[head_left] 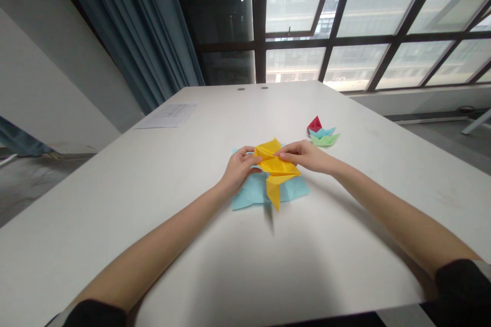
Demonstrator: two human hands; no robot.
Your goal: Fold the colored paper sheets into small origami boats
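A partly folded yellow origami paper (pixel 276 166) is held up between my two hands, its pointed flaps sticking out and one point hanging down toward me. My left hand (pixel 241 166) pinches its left edge, with the thumb on top. From the right, my right hand (pixel 305 156) presses thumb and fingertips together on the upper middle of the paper. Beneath it lies a creased light blue sheet of paper (pixel 249 193) on the white table; the yellow paper and my left hand cover part of it.
Folded paper boats stand beyond my right hand: a red one (pixel 315 124), a blue one (pixel 327 132) and a green one (pixel 325 140). A printed sheet (pixel 169 115) lies at the white table's (pixel 215 107) far left edge. A blue curtain (pixel 141 30) and windows are behind.
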